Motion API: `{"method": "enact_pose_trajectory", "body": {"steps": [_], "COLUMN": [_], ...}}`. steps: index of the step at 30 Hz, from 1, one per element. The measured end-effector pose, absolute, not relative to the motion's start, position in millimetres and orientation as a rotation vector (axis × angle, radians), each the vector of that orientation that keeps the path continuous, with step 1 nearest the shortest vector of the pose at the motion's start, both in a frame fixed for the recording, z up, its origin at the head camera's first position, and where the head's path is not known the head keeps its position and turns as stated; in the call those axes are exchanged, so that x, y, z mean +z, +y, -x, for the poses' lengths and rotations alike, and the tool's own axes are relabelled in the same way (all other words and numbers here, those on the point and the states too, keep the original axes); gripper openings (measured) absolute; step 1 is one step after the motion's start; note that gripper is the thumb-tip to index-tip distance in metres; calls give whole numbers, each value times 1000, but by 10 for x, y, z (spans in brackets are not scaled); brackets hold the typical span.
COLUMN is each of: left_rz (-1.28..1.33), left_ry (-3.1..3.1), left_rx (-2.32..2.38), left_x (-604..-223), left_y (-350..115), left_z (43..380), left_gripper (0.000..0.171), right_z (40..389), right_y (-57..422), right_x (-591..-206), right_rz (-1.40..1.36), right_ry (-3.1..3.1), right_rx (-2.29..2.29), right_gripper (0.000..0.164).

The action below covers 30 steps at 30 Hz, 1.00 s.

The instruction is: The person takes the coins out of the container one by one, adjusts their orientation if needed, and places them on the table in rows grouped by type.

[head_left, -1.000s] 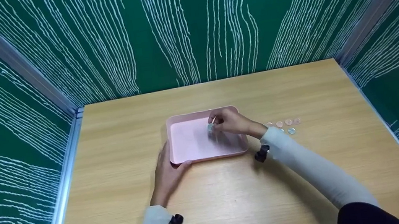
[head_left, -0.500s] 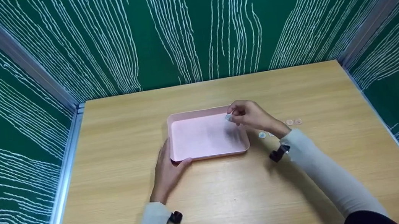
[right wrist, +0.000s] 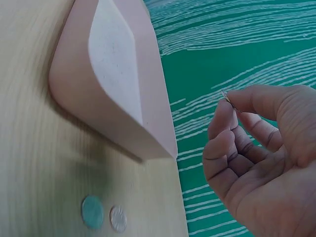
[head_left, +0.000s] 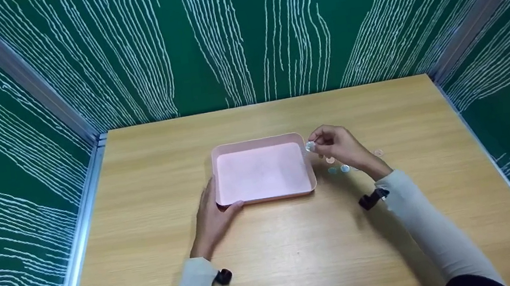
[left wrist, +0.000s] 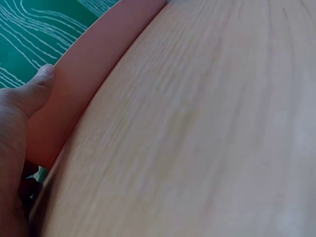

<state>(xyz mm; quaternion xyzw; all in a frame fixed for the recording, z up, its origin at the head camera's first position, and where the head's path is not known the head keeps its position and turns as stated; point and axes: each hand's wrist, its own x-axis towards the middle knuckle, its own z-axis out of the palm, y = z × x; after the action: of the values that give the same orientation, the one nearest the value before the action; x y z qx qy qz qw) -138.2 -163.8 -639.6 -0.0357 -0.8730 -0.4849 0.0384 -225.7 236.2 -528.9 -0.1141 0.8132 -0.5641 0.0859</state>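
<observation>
A shallow pink tray lies on the table with its inside bare. My left hand grips its near left corner, the thumb along the near wall and the fingers against the left side. Just beyond the right rim, my right hand pinches a small round disc between thumb and fingertips. It looks shiny and pale from above; the right wrist view shows only its thin edge, and its other fingers curl loosely below. Below that hand lie a pinkish disc and a bluish-green disc, beside a silvery disc.
Another pale disc lies right of the right wrist, and the forearm covers part of that area. The wooden table is bounded at the back and sides by green panels with white wavy lines.
My right hand has moved right, from over the tray's inside to past its right rim, carrying the disc. The left hand stays at the tray's corner.
</observation>
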Motion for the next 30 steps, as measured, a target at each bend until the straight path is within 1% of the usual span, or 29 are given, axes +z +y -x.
{"method": "enact_pose_trajectory", "body": {"steps": [9,16,22,30], "left_rz": [107,102,115,102], "left_ry": [-2686,-2682,-2671,-2670], "left_rx": [-1468,-1483,-1477,-1491], "left_x": [-6372,-6386,-6395,-6397], "left_y": [-1649,-1630,-1635,-1629], "left_z": [1375,1352,1376,1376], "left_gripper": [113,114,115,114], "right_z": [2129,1995,1874,1752], "right_y": [2627,2801,2964,3234], "right_x": [-5359,-5449,-5571,-5665], "right_rz": [263,211,200,99], "right_ry": [2400,2428,2413,2452], "right_rx": [-1741,-1750,-1843,-1890], "right_gripper": [23,20,23,26]}}
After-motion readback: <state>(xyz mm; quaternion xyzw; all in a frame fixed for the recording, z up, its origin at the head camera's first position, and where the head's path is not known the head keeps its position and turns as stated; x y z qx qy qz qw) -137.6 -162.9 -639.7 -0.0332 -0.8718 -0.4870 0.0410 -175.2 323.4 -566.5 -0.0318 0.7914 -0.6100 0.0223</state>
